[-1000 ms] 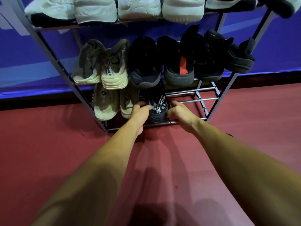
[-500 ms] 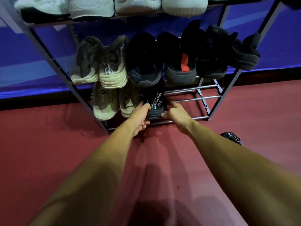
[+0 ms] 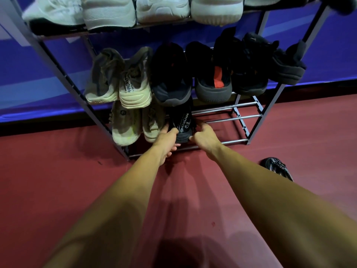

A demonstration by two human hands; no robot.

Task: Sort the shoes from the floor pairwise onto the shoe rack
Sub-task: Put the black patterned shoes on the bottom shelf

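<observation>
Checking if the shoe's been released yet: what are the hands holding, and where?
The black shoe on the bottom shelf, by its heel end: the left hand grips its left side, the right hand its right side.

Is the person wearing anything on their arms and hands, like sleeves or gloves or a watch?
No. The left arm and right arm are bare right to the picture's edge, so no sleeves show. The left hand and right hand have no gloves, and no watch or bracelet shows at either wrist. Some fingers are hidden, so rings cannot be ruled out.
</observation>
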